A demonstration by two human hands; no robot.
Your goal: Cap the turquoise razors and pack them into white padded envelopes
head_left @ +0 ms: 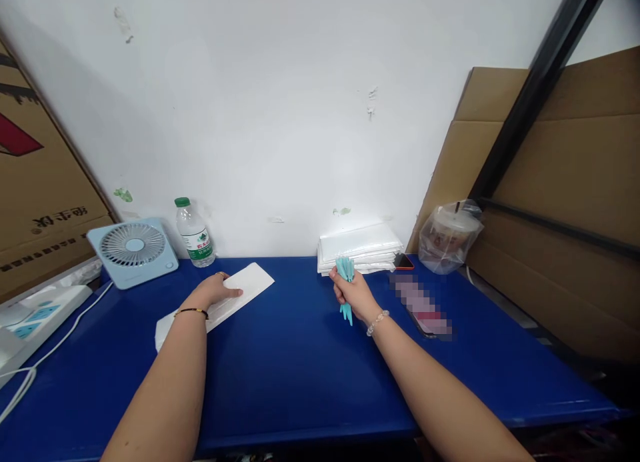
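My left hand (216, 291) grips a flat white packet (253, 282) over the left part of the blue table (280, 382), thumb on top and the other fingers hidden beneath. In my right hand (356, 294), closed, is a bundle of light-blue strips (345, 270) that sticks out above and below the fist. Just behind that hand, against the wall, lies a stack of white packets (360, 245).
A blue fan (134, 252) and a water bottle (196, 235) stand at the back left, near a power strip (43, 322). To the right are a phone (423, 309), a red-edged device (404, 262) and a bagged cup (449, 239). Cardboard (575, 229) borders the right side.
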